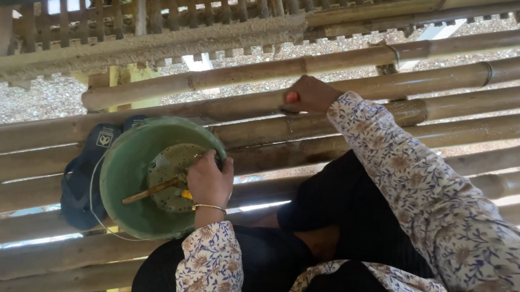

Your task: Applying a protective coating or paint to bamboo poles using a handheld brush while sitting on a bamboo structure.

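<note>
Floral-patterned sleeves and dark trousers fill the bottom of the view, nearest the camera, on a person seated on a floor of long bamboo poles. Bright gaps show between the poles, with gravel ground visible below and beyond.

At the left, the person's left hand, wearing a thin bangle at the wrist, has its fingers curled closed over the near rim of a round green plastic bucket. Inside the bucket lie a pale perforated disc and a wooden-handled tool resting across it. A thin wire handle hangs down the bucket's left side. Just behind the bucket, touching it, lies a pair of blue flip-flop sandals, one bearing a small pale square label near its top.

Further up and to the right, the right hand rests on a bamboo pole, fingers closed around a small red-orange object, mostly hidden; what it is cannot be told.

Bare poles stretch away unobstructed to the right. A slatted bamboo railing closes the far edge.
</note>
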